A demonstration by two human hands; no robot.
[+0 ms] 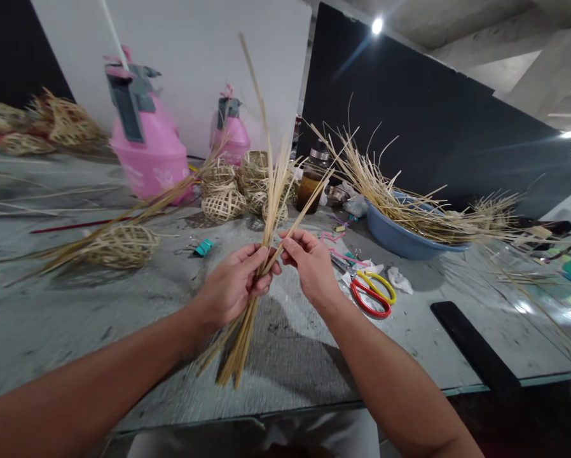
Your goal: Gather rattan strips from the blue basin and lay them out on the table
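A bundle of thin, pale bamboo strips (240,346) stands tilted over the near middle of the table, its lower ends fanned toward me. My left hand (238,277) is closed round the bundle at mid-length, thumb across the front. Beside it, my right hand (309,261) pinches a few strips (309,202) that lean away to the right from the rest. The fingertips of both hands are close together, and partly hidden behind the strips. Right of my right hand lie scissors (374,296) with one red and one yellow handle loop.
Two pink spray bottles (149,149) stand at the back left. Woven bamboo balls (223,202) sit behind my hands, another (123,246) at left. A blue basin (400,232) heaped with strips is at right. A black slab-like object (474,343) lies by the front edge. A teal clip (203,247) lies nearby.
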